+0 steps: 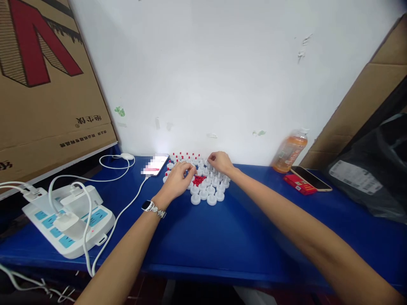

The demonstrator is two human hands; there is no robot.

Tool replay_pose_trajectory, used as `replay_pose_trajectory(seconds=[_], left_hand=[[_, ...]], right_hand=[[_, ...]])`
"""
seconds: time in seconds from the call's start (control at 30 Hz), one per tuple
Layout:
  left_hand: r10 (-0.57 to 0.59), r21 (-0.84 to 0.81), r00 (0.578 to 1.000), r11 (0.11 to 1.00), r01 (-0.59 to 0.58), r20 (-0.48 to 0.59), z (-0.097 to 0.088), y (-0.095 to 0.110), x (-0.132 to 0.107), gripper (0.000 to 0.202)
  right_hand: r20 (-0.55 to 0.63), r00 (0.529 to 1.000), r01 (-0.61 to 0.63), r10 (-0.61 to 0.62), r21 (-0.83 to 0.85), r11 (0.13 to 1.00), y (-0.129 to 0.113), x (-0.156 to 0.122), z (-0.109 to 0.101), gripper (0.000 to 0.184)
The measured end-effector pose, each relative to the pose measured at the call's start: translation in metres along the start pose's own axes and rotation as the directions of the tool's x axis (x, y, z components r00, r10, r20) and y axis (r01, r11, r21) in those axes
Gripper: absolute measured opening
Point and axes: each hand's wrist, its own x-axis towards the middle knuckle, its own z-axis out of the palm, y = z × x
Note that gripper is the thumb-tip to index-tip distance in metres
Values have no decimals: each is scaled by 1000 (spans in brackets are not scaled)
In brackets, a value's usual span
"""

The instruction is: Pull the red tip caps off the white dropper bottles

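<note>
Evidently, this is a fine fingertip step among the white nozzle caps (pixel 211 199), which stand clustered on the blue table (pixel 197 241) near the white wall (pixel 222 84). The left hand (pixel 179 178) curls over the cluster's left side, just beside a pile of small red tips (pixel 199 180); its finger gap looks narrow. The right hand (pixel 220 161) bends in over the far edge, thumb and fingertips nearly together. I cannot tell whether either holds a piece. To my eye, the next move calls for a light, exact touch, since the caps crowd together and could topple. They look round and broad-based, with a slim spout; those at the back and left carry red tips, the nearer ones are bare.
</note>
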Motion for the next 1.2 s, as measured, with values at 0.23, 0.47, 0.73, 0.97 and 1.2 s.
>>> replay_pose_trajectory(seconds=[0.23, 0.47, 0.73, 0.97, 1.2], left_hand=[[-26, 8, 999, 1000, 26, -26, -5, 1, 0, 32], [-3, 6, 1000, 1000, 3, -22, -3, -2, 1, 33], [-24, 19, 999, 1000, 24, -28, -7, -1, 0, 33], [-38, 127, 994, 991, 51, -103, -15, -13, 1, 30], [-57, 156, 994, 985, 71, -91, -13, -15, 0, 29]], right_hand=[[45, 999, 24, -21, -68, 997, -6, 7, -3, 20], [105, 994, 40, -30, -104, 994, -9, -1, -2, 17], [173, 985, 12, 18, -172, 985, -10, 14, 3, 14], [118, 993, 32, -13, -162, 986, -25, 21, 5, 26], [154, 988, 35, -5, -192, 981, -49, 37, 18, 23]])
